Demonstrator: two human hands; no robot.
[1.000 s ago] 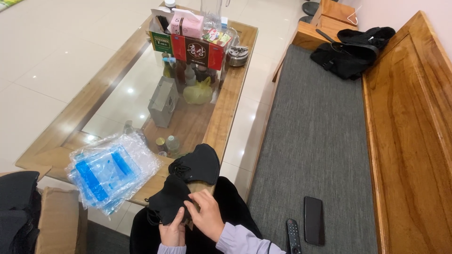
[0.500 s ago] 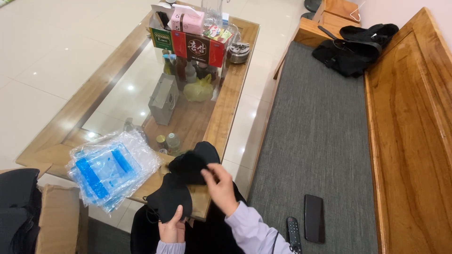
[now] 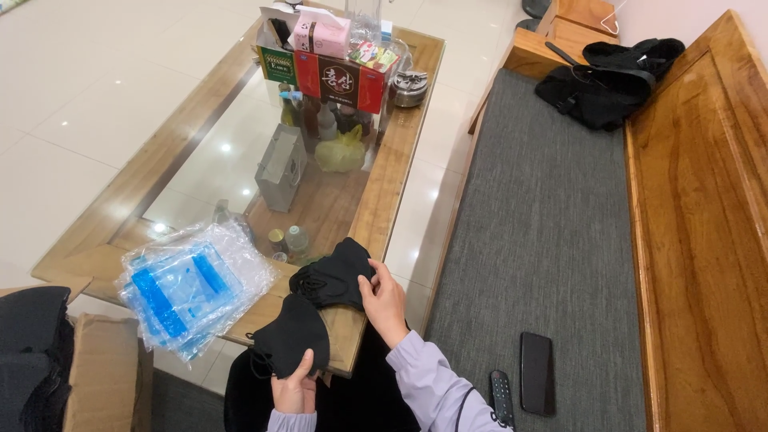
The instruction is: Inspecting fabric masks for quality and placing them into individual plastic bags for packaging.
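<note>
Black mask (image 3: pixel 292 340) seen from the head camera, held low over the lap, just at the near edge of the wooden table (image 3: pixel 392 176). Pinched by its lower edge in the left hand (image 3: pixel 296 388), fingers closed on the fabric, ear loop dangling at the left side. Resting on the table corner just beyond, a small pile of black masks (image 3: pixel 334 276), touched at its right side by the right hand (image 3: pixel 384 300), thumb and fingertips closed lightly on the top piece. Apparently mid-handling, one mask apart from the pile. Soft, thin cloth, so likely calling for a light pinch and care with the loops. Lying to the left on the table, clear plastic sleeves (image 3: pixel 188 292) with blue strips. Lying on the grey bench cushion (image 3: pixel 544 240), a remote (image 3: pixel 502 396) beside a phone (image 3: pixel 536 372).
</note>
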